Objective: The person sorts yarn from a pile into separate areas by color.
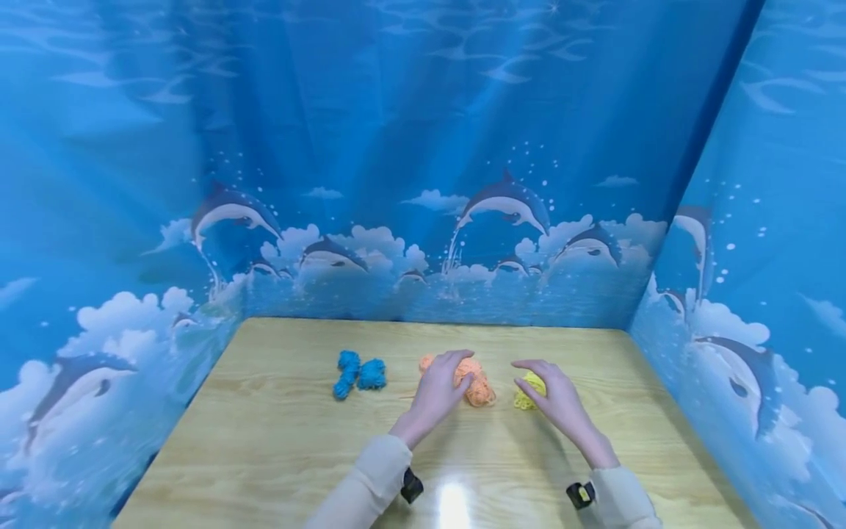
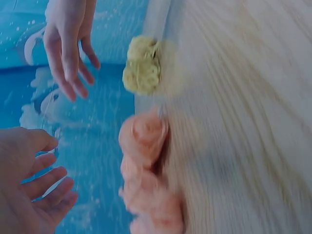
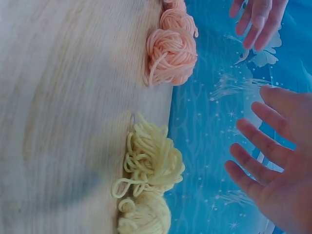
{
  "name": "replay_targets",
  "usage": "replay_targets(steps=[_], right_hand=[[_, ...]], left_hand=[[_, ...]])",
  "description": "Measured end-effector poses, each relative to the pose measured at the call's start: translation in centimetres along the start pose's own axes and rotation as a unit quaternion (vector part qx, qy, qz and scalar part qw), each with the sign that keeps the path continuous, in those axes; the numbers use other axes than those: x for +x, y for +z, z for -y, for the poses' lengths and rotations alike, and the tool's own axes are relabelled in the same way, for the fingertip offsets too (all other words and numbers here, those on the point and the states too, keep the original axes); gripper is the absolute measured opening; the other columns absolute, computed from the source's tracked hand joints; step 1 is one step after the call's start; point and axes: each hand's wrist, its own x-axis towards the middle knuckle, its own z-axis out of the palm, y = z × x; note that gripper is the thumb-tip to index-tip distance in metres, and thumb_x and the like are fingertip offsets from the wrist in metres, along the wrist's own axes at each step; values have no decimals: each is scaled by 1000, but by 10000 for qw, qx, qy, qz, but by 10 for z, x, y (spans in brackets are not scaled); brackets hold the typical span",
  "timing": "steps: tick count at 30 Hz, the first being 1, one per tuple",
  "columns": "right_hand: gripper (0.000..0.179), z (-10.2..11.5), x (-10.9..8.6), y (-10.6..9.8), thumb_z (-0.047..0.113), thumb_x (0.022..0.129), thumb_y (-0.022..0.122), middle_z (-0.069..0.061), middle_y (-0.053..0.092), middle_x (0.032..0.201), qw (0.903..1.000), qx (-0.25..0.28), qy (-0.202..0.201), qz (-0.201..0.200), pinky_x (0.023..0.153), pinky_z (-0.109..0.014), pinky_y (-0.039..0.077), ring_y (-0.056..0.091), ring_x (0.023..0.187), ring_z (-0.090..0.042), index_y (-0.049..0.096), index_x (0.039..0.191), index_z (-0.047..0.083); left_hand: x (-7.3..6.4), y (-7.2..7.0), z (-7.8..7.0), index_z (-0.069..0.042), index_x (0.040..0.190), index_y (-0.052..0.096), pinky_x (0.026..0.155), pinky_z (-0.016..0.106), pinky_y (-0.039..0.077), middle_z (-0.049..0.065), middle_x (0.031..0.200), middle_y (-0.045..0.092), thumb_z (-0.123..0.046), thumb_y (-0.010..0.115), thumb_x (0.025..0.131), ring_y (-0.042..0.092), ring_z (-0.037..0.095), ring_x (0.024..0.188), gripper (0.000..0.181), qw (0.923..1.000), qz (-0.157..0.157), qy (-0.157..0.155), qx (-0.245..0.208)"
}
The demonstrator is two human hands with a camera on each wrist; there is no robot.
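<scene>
Peach yarn balls point(image 1: 479, 389) lie in a cluster on the wooden table. My left hand point(image 1: 439, 388) hovers at their near left side, fingers parted and relaxed, holding nothing. Just right of them sits yellow yarn point(image 1: 525, 398), partly covered by my right hand point(image 1: 556, 397), which is spread above it without a grip. In the right wrist view the yellow yarn point(image 3: 153, 161) shows loose loops, and the right hand point(image 3: 278, 156) has its fingers apart. In the left wrist view the left hand point(image 2: 34, 180) is off to the side of the blurred peach yarn point(image 2: 146, 141).
Blue yarn bundles point(image 1: 371, 375) lie left of the peach ones on the table point(image 1: 264, 441). A curtain with dolphins point(image 1: 423, 162) rises behind the table's far edge and along both sides. Each wrist carries a small black device.
</scene>
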Motion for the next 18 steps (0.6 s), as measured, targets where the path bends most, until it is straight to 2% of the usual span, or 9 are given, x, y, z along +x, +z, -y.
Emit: replay_targets(steps=[5,8,14,18], right_hand=[[36,1,4,-2,18,97,70,-19,64,130,9998,-134,-64,93,101,-62,46,57,120,-42,66,130,6],[37,0,6,-5,20,98,69,-21,61,133,9997,-203,-61,120,104,-63,44,55,123,-43,64,132,5],[39,-8,6,-17,19,98,68,-24,60,134,9994,-264,-177,-101,104,-64,42,53,124,-46,63,133,1],[43,-16,6,-26,23,100,66,-26,56,138,9993,-334,-117,-128,105,-67,38,47,129,-48,60,136,0]], left_hand=[[-3,-18,21,-13,139,60,101,45,53,8,139,62,-22,67,100,59,28,126,40,9994,-82,-61,322],[-7,-31,36,-12,140,59,104,47,50,9,143,59,-24,67,99,56,30,130,43,9975,-116,-155,679],[-14,-61,76,-5,140,58,113,53,41,17,143,57,-27,70,97,51,37,134,50,9884,-404,-35,1466],[-20,-82,101,-3,142,55,115,60,34,20,145,54,-30,70,97,46,42,137,55,9859,-514,-176,1584]])
